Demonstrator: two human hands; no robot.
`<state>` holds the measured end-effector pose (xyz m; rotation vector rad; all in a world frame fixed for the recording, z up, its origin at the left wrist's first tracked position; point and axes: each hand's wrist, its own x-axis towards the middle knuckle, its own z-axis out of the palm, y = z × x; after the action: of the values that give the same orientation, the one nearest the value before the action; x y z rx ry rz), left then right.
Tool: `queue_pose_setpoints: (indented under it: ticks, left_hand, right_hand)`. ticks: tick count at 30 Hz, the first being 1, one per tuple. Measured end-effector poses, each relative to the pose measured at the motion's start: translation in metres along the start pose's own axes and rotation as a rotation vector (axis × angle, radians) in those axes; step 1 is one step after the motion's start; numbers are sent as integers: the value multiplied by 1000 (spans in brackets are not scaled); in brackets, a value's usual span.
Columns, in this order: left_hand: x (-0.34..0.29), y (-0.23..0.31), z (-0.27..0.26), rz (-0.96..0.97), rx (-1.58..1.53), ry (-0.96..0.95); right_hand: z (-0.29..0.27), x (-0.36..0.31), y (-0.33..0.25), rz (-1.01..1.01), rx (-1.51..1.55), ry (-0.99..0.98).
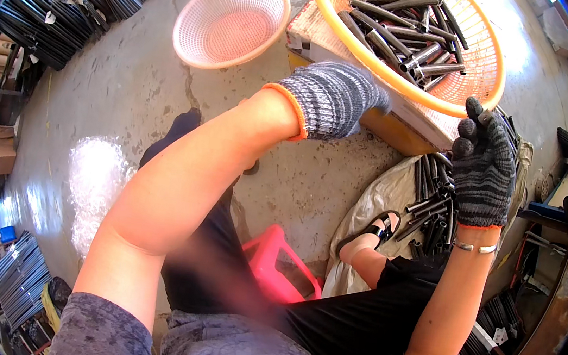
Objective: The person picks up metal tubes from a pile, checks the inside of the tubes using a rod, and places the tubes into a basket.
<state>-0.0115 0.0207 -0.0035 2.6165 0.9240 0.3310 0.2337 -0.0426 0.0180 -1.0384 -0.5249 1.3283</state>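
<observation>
My left hand (339,105), in a grey striped knit glove with an orange cuff, is in front of the orange basket (496,76). Its back faces up, and its fingers are turned away and blurred. On the right, my right hand (485,167) wears a matching glove with dark fingertips. Its fingers are curled at the basket's near rim; a small light spot shows between them, too small to name. Short black tubes (415,34) lie loose in the basket. More black tubes (433,203) are heaped below my right hand on a pale woven sack (353,246).
The orange basket rests on a cardboard box (404,125). An empty pinkish basket (232,25) stands on the concrete floor to its left. A pink plastic stool (273,265) is beneath me. Clear plastic wrap (95,183) lies at left; bundled black rods (49,14) are stacked at far left.
</observation>
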Motion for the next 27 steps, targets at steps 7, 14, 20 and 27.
queue_pose_setpoints:
  ticks: [7, 14, 20, 27]
  left_hand:
    - [3, -12, -6, -75, -33, -63]
    - [12, 7, -29, -222, -163, 128]
    - [24, -13, -6, -37, -69, 399]
    - [26, -2, -9, -30, -11, 192]
  right_hand:
    - [5, -9, 6, -39, -124, -75]
    - [-13, 0, 11, 3, -60, -93]
    - [-20, 13, -5, -326, -226, -98]
    - [5, -7, -53, -211, 18, -77]
